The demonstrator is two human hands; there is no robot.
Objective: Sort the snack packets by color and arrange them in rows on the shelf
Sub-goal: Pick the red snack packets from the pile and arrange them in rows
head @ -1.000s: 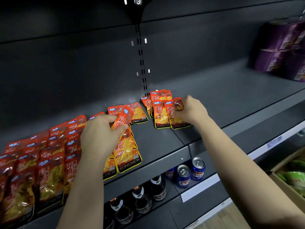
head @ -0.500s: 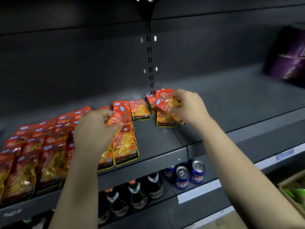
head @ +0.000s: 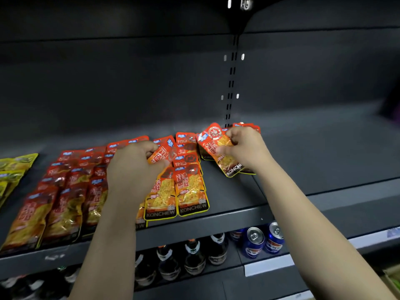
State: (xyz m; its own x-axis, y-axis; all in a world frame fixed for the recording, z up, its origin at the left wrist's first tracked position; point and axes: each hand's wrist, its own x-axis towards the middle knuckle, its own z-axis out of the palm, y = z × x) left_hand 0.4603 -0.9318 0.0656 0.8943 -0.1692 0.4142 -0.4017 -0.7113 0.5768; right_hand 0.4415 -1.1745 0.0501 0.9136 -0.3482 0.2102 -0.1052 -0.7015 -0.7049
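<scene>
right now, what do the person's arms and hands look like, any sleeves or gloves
The left hand and right hand are bare: no gloves, rings or wristband can be seen. Both forearms are bare too, with no sleeve, watch or marking as far as the frame's lower edge.

Red-orange snack packets [head: 190, 191] have black, yellow-edged bases; the far-left packets [head: 15, 163] are yellow-green; the shelf [head: 303, 148] is dark grey; the cans [head: 254, 241] are blue.
</scene>
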